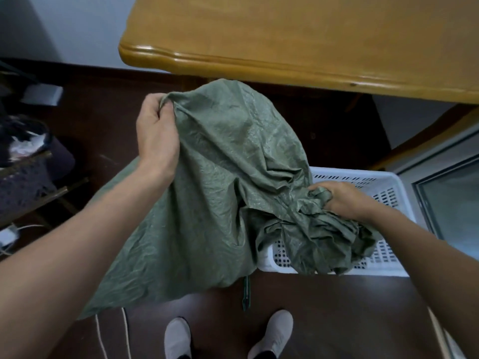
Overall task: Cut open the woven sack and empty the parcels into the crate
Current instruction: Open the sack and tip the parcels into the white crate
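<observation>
A crumpled green woven sack (215,193) hangs in front of me above the dark floor. My left hand (155,133) grips its upper corner, lifted high at the left. My right hand (342,200) is closed on the bunched end of the sack, low at the right, over the white perforated plastic crate (388,193). That bunched end drapes into the crate and covers most of its inside. No parcels show. A green strap or tool (246,291) dangles below the sack's lower edge.
A wooden table (298,40) juts out just beyond the sack. A glass-fronted cabinet (451,198) stands right of the crate. A chair with dark fabric (28,177) sits at the left. White cord (124,330) lies on the floor beside my shoes (178,338).
</observation>
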